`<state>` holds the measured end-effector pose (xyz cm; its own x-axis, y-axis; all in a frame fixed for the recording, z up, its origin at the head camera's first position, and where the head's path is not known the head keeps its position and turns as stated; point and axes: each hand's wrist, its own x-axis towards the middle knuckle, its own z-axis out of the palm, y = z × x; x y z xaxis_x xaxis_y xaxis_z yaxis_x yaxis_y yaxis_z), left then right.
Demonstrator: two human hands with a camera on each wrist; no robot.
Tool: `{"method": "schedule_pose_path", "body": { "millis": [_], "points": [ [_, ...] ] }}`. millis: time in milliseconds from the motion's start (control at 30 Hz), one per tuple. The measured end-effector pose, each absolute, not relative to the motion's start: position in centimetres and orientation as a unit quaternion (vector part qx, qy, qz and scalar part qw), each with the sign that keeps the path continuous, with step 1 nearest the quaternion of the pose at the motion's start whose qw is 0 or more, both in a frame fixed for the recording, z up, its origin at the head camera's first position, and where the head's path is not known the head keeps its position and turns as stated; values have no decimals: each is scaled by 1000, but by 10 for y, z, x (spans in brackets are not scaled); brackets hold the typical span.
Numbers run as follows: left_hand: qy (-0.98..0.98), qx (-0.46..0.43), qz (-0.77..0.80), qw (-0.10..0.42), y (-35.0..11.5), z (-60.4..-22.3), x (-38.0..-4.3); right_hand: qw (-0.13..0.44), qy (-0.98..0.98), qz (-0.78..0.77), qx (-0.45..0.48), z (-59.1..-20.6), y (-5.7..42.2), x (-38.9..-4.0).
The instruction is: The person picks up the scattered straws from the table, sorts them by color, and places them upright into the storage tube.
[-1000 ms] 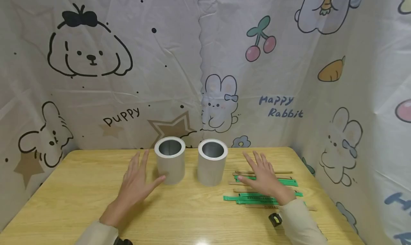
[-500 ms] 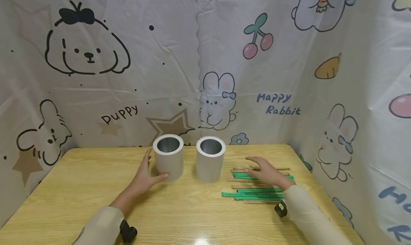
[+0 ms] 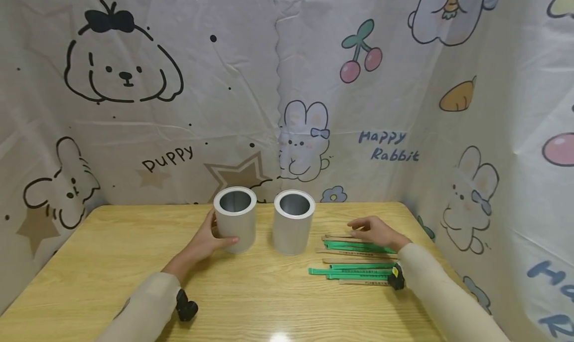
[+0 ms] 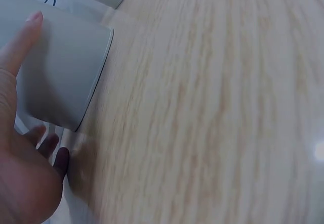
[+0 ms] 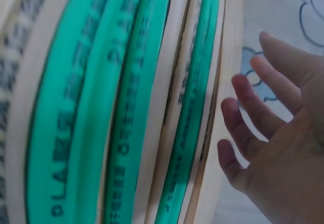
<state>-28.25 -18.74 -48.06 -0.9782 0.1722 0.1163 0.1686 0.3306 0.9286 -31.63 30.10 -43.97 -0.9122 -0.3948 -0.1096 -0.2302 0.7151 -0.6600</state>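
Observation:
Two whitish canisters with thick white rims and grey insides stand upright side by side. My left hand [image 3: 204, 243] holds the left canister [image 3: 236, 225], its thumb across the front and the fingers around the far left side. In the left wrist view the thumb [image 4: 23, 41] lies along that canister's wall, with several fingertips showing past its lower edge. My right hand [image 3: 376, 231] hovers over the far end of a row of narrow wrapped straws [image 3: 358, 271]. Its fingers are loosely bent with nothing between them; in the right wrist view this hand [image 5: 283, 133] is beside the straws.
The right canister [image 3: 292, 232] stands between the left one and the straws. Green and brown wrappers with printed lettering lie roughly parallel on the wooden table [image 3: 269, 297]. A printed cloth [image 3: 242, 83] hangs close behind the table and along both sides.
My left hand has moved in from the left and its fingers have closed around the left canister. The right hand has drawn its spread fingers together and shifted toward the far straws.

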Motion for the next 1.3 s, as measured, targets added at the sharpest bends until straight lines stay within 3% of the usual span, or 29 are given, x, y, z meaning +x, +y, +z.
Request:
{"method": "schedule_pose_path", "body": {
  "millis": [500,1300],
  "points": [
    [806,94,580,79,-183,-487,-288,152,910,-360,-143,-452,325,-337],
    [810,86,574,80,-184,-482,-286,118,919,-346,-149,-458,321,-341]
  ]
}}
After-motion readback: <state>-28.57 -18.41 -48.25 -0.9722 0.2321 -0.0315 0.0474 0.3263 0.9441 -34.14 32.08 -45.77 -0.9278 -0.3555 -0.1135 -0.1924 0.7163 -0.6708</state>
